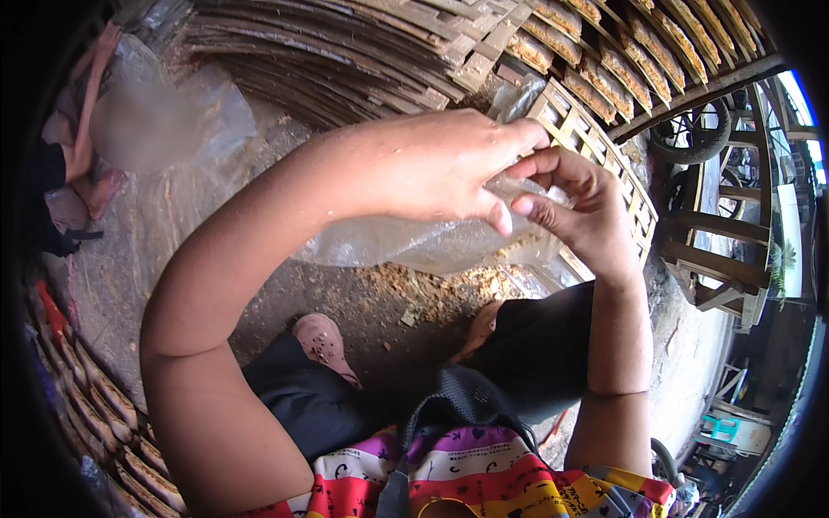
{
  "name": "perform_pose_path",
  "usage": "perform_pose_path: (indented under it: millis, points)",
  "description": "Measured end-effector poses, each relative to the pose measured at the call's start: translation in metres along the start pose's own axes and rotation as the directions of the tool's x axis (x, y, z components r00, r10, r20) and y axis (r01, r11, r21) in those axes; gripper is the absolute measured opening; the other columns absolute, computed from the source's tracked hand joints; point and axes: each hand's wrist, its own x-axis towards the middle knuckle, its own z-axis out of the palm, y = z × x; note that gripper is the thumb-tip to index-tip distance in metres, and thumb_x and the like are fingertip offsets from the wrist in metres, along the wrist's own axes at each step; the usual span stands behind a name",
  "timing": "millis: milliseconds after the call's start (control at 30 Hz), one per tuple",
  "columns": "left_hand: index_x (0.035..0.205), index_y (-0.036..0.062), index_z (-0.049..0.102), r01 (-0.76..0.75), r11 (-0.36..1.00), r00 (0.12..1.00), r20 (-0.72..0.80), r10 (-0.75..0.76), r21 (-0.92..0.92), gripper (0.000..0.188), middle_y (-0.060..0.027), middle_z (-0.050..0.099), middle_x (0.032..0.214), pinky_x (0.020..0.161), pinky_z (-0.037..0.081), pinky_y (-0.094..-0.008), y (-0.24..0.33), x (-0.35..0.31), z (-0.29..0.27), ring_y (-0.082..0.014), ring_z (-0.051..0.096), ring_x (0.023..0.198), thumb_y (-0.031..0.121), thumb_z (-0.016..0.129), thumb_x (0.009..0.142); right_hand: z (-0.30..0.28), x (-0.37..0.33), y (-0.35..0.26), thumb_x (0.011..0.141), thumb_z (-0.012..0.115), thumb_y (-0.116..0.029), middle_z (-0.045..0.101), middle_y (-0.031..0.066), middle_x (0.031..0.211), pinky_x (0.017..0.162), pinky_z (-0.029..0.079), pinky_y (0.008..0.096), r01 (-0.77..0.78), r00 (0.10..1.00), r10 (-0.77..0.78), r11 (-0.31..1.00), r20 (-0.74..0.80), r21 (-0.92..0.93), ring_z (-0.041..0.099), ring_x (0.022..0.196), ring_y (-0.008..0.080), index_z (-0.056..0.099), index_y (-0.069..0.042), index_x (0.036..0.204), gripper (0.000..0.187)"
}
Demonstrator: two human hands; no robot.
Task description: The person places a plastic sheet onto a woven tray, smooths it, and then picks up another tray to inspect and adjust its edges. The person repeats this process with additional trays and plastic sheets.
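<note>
Stacked bamboo trays (345, 47) lie behind the plastic sheet (397, 246), crumbs (427, 292) on the floor (389, 332) before it, a wheel (696, 156) far right.

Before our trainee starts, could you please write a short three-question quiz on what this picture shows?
1. Multiple choice: what shows between and just below the left hand and the right hand?
a) a metal bowl
b) a clear plastic sheet
c) a blue towel
2. True or false: a dark tyre shows farther to the right in the picture than the right hand.
3. Short answer: what colour is the clog on the person's left foot?

Key:
1. b
2. True
3. Pink
</note>
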Motion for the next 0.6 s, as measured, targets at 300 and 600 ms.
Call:
perform_pose_path:
  millis: [300, 600]
  points:
    - [0.111, 0.0028, 0.059, 0.088, 0.996, 0.985, 0.149, -0.091, 0.029, 0.028, -0.0127, 0.064, 0.091, 0.076, 0.05, -0.0347, -0.02, -0.016, -0.032, -0.0219, 0.063, 0.082, 0.006, 0.062, 0.083, 0.001, -0.004, 0.007, 0.078, 0.08, -0.003, 0.068, 0.0063, 0.097, 0.081, 0.052, 0.0251, 0.033, 0.992, -0.008, 0.98, -0.125, 0.198, 0.064, 0.092, 0.0112, 0.062, 0.002, 0.114, 0.04]
    - [0.107, -0.0028, 0.06, -0.152, 0.887, 0.932, -0.237, 0.276, 0.435, 0.027, -0.0163, 0.067, 0.086, 0.072, 0.053, -0.0389, -0.015, -0.013, -0.003, -0.0287, 0.067, 0.081, 0.01, 0.065, 0.083, 0.008, -0.005, 0.011, 0.076, 0.081, -0.005, 0.065, 0.0013, 0.084, 0.08, 0.049, 0.023, 0.062, 0.977, -0.05, 0.997, -0.209, 0.055, 0.063, 0.081, 0.0077, 0.064, -0.001, 0.114, 0.042]
